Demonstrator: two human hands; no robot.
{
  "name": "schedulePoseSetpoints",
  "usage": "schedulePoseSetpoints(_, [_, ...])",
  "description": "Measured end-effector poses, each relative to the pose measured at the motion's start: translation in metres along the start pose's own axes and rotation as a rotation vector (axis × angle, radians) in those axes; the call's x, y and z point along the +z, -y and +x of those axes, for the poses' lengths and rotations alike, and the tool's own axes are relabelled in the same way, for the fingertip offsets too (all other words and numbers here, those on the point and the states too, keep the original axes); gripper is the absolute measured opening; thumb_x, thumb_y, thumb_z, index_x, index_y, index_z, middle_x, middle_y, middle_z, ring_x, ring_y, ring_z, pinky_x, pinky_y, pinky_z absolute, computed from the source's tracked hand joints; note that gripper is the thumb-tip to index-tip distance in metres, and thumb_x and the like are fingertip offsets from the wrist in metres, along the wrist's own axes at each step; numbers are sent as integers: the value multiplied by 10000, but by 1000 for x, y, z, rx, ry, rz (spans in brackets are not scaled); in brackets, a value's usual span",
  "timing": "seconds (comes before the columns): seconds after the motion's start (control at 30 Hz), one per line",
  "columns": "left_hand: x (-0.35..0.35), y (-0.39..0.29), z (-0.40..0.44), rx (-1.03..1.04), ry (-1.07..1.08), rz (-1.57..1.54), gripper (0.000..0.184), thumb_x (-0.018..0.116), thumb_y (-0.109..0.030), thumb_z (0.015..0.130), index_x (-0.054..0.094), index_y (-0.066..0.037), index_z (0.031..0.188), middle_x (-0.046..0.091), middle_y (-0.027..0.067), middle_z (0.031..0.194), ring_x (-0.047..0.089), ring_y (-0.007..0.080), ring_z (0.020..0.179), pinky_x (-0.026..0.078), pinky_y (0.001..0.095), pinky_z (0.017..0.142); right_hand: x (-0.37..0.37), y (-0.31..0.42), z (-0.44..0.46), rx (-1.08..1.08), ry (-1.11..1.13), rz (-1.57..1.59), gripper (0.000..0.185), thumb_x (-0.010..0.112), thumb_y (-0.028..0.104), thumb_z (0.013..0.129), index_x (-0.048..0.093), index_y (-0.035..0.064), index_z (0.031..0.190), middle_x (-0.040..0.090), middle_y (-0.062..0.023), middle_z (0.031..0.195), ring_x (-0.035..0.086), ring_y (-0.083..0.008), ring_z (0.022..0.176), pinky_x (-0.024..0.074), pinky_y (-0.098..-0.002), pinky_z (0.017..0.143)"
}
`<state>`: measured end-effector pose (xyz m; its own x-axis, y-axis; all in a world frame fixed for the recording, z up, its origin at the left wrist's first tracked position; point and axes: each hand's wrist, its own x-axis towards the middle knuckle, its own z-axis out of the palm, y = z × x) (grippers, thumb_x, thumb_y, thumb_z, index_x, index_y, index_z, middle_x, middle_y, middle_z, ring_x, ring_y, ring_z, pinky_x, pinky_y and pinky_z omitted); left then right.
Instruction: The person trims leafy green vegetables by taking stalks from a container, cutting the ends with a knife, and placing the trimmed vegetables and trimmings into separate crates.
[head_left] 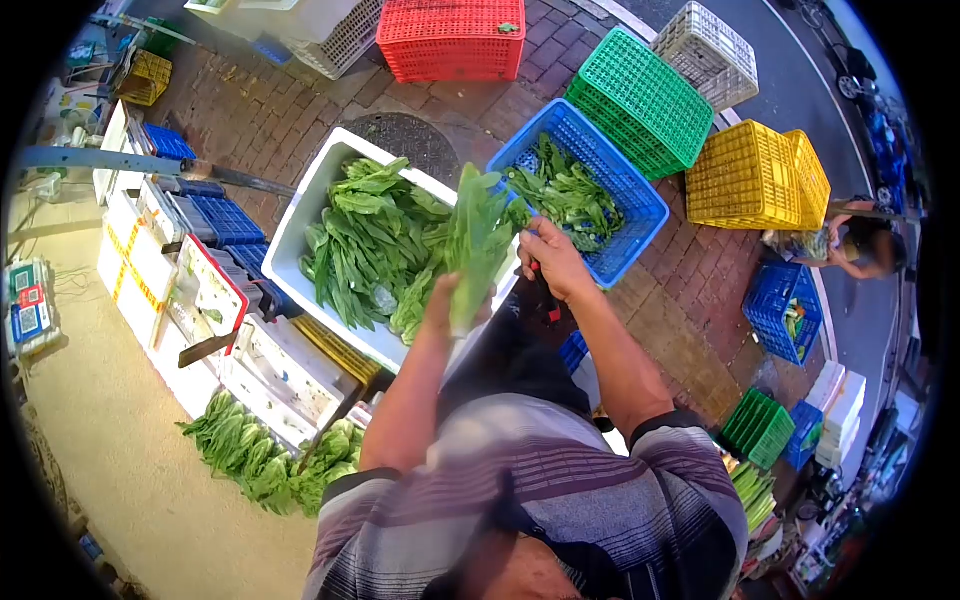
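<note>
My left hand (448,305) is closed around the pale stem end of a head of leaf lettuce (476,235), its leaves pointing up and away. My right hand (556,262) is closed on a tool with a black and red handle (551,308); what kind of tool is hidden. Its fingers are beside the lettuce, at some darker leaves. Under and beyond my left hand stands a white foam box (292,262) with piled leaf lettuce (368,235). Just past my right hand, a blue crate (640,215) holds loose leaves (565,190).
Red (450,40), green (640,100) and yellow (745,175) crates stand on the brick pavement ahead and right. At left are foam boxes (130,255) and laid-out lettuce heads (250,455). A metal pole (240,180) juts toward the white box. Another person (865,250) is at far right.
</note>
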<state>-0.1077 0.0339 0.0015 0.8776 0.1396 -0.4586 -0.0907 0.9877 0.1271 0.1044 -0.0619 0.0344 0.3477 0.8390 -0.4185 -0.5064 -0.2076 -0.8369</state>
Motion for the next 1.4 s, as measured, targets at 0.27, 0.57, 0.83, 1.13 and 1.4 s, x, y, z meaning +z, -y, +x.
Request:
schedulePoseSetpoints(0.27, [-4, -17, -16, 33, -92, 152, 526, 718, -350, 831, 605, -22, 1226, 700, 144, 1010, 695, 246, 764, 576, 336, 585, -44, 4, 3, -138, -543, -267, 380, 607, 220, 981, 519, 13, 1287, 555, -24, 759, 520, -97, 612, 445, -258, 519])
schedulePoseSetpoints(0.57, [-42, -66, -146, 766, -430, 32, 522, 714, -104, 875, 489, -59, 1344, 649, 82, 1149, 645, 201, 1043, 548, 366, 903, -126, -46, 16, 343, -696, 99, 360, 523, 431, 1029, 500, 169, 782, 465, 38, 645, 390, -126, 515, 477, -306, 637])
schedulePoseSetpoints(0.83, [-159, -83, -354, 1367, -1056, -297, 461, 682, -117, 916, 507, 7, 1325, 636, 141, 1177, 660, 272, 1031, 568, 404, 906, -26, -98, 51, 544, -404, -147, 282, 543, 400, 1015, 573, 119, 1028, 476, 24, 643, 429, -131, 479, 459, -323, 528])
schedulePoseSetpoints(1.13, [-283, -91, -583, 1177, -2119, -532, 830, 798, -314, 833, 388, 106, 1419, 562, 262, 1329, 595, 331, 1161, 513, 402, 948, 113, -95, 97, 542, -317, -432, 336, 560, 433, 1005, 598, 126, 1135, 508, 5, 695, 453, -137, 506, 498, -364, 611])
schedulePoseSetpoints(1.4, [-378, -126, -690, 753, -2313, -182, 1011, 776, -435, 829, 218, 42, 1524, 384, 294, 1478, 554, 422, 1221, 486, 476, 993, 192, -131, 88, 587, -282, -568, 328, 540, 431, 1016, 580, 122, 1119, 499, 6, 661, 434, -130, 459, 469, -339, 527])
